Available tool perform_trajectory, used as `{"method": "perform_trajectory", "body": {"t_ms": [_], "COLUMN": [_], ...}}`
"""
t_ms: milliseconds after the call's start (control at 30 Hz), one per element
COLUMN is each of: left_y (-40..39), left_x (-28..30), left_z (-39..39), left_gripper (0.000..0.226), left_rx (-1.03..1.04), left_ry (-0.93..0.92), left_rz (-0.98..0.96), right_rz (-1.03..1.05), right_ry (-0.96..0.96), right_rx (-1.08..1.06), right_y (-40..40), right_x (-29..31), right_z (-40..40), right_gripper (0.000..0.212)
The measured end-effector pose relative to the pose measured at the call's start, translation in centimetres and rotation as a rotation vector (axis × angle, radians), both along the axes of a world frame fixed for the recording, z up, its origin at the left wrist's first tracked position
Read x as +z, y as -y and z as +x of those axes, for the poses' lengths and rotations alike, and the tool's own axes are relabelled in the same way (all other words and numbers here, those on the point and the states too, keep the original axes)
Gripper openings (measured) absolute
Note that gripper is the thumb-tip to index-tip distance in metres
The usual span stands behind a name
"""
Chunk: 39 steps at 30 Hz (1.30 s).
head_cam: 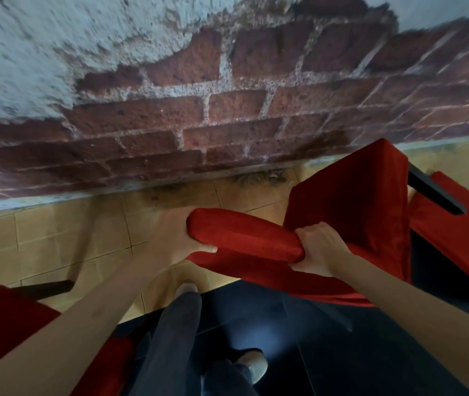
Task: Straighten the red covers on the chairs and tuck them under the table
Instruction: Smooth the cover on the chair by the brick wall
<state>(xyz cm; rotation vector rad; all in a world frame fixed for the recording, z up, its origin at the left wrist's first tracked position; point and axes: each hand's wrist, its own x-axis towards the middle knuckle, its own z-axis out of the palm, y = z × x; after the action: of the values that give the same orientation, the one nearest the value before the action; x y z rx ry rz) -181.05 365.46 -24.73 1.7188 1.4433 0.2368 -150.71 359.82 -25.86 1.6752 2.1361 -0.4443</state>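
Both hands on red cover (gripping)

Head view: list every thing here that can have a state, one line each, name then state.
left hand: grips the left end of the covered chair back.
right hand: grips the right end of the same chair back.
red cover: on the chair back, stretched smooth between the hands.
second chair's red cover: on its back, loose folds along its lower edge.
black floor tiles: glossy, reflecting light.
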Motion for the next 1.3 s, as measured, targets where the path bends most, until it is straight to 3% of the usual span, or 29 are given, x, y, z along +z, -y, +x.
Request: {"method": "perform_trajectory", "body": {"t_ms": [267, 733, 867, 1000, 1067, 1300], "left_y": [0.8, 1.3, 2.7, 5.5, 6.1, 8.0], "left_x": [5.1, 12.1, 12.9, 11.9, 11.5, 11.2], "left_z": [4.5, 12.1, 14.5, 16.0, 16.2, 16.3], "left_gripper": [0.071, 0.067, 0.069, 0.088, 0.084, 0.083], "left_rx": [-0.082, -0.239, -0.208, 0.081, 0.108, -0.008], "left_ry": [-0.028, 0.006, 0.178, 0.4, 0.479, 0.457], "left_rz": [0.117, 0.267, 0.289, 0.226, 0.214, 0.227], "right_rz": [0.05, 0.168, 0.224, 0.283, 0.296, 0.295], "right_ry": [0.056, -0.03, -0.099, -0.133, -0.143, -0.141], "right_rx": [-0.037, -0.407, -0.533, -0.627, -0.656, -0.716], "right_y": [1.8, 7.4, 9.8, 11.8, 12.7, 16.0], "right_x": [3.9, 7.4, 8.4, 8.8, 8.6, 8.0], "right_z": [3.8, 7.9, 9.2, 9.9, 9.7, 8.6], "right_gripper": [0.051, 0.051, 0.045, 0.044, 0.043, 0.045]}}
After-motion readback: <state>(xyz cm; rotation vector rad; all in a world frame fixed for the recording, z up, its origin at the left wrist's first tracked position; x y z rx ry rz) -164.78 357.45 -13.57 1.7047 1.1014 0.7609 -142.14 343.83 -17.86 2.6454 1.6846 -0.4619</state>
